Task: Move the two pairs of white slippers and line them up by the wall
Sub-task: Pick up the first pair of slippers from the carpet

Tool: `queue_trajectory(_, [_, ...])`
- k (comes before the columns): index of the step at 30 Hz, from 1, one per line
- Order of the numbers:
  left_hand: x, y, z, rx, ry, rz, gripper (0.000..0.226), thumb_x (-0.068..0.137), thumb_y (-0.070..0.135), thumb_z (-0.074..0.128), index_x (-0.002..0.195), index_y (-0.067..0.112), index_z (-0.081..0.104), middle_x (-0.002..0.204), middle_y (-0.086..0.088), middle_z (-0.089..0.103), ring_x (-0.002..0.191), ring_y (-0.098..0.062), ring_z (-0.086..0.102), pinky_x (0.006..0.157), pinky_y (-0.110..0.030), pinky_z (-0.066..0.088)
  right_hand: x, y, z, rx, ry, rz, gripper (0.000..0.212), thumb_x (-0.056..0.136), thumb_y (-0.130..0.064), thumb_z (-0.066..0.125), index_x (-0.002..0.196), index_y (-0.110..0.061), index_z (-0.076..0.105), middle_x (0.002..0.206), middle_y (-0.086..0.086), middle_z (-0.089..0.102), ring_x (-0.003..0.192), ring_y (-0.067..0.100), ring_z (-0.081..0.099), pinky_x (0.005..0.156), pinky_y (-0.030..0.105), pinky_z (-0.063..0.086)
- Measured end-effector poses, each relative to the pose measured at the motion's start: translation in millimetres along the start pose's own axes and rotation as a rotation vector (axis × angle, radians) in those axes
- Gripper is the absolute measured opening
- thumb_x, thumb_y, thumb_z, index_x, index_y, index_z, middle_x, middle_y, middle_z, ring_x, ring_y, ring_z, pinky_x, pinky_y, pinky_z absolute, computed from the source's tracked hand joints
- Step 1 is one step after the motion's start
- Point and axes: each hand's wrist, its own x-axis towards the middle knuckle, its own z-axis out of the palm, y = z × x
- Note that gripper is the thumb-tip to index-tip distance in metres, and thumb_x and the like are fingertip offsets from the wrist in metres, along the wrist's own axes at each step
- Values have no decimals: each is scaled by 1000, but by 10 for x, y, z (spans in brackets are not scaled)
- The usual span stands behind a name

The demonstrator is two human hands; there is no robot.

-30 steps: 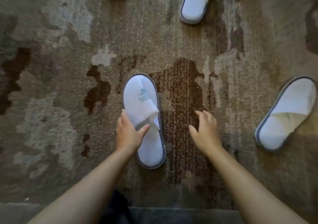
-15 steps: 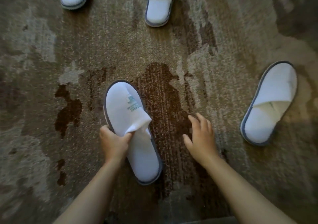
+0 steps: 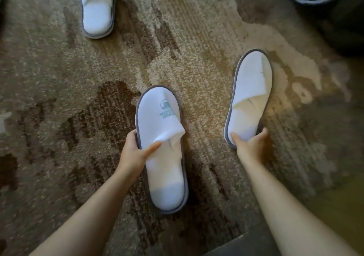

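While both hands grip, two white terry slippers with grey-edged soles leave the patterned brown carpet (image 3: 59, 98).
Left hand (image 3: 136, 153) fingers (image 3: 152, 149) clamp the logo-printed slipper (image 3: 159, 121); right of it, right hand (image 3: 251, 144) fingers (image 3: 235, 137) pinch the plain slipper's (image 3: 250, 90) heel.

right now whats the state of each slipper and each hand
logo slipper: flat on carpet, held at its side by the left hand
plain slipper: on carpet, heel held by the right hand
far slipper: flat on carpet, untouched
left hand: closed on logo slipper
right hand: closed on plain slipper

far slipper (image 3: 97, 7) toe cut off at top edge, teal logo (image 3: 167, 109) unreadable
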Motion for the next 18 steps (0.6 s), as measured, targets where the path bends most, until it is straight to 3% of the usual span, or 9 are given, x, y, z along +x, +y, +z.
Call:
queue_trajectory(3, [-14, -38, 38, -64, -3, -33, 38, 76, 21, 66, 108, 15, 47, 96, 6, 58, 85, -7, 56, 64, -23, 45, 71, 5, -13, 18, -6, 37, 98, 59, -22, 81, 133, 2, 20, 141, 24, 32, 130, 37, 31, 108, 44, 26])
queue_trajectory(6, [-91, -76, 56, -38, 28, -34, 30, 75, 14, 67, 101, 13, 52, 90, 5, 60, 81, -9, 57, 62, -23, 45, 27, 46, -55, 54, 13, 98, 87, 55, -24, 84, 121, 6, 37, 130, 24, 45, 119, 36, 45, 98, 43, 38])
queue_trajectory(9, [-165, -85, 55, -8, 62, -21, 28, 75, 14, 68, 98, 14, 53, 87, 7, 59, 79, -9, 57, 60, -23, 45, -90, 54, -82, 141, 59, 118, 75, 57, -20, 82, 113, 5, 39, 124, 24, 47, 113, 35, 47, 94, 41, 38])
queue_trajectory(15, [-295, 86, 101, -64, 137, 32, 24, 77, 13, 65, 95, 17, 49, 85, 8, 55, 81, -13, 55, 69, -32, 47, -355, -226, -109, 363, 16, -98, 41, 71, 2, 65, 101, -4, 37, 98, 12, 44, 90, 23, 47, 62, 18, 30])
queue_trajectory(18, [-526, 443, 35, -102, 148, 59, 22, 79, 13, 63, 85, 25, 46, 85, 10, 53, 80, -9, 54, 68, -28, 48, -669, -429, -339, 387, -53, -179, 41, 75, 2, 62, 109, 2, 39, 97, 8, 46, 85, 19, 47, 54, 12, 35])
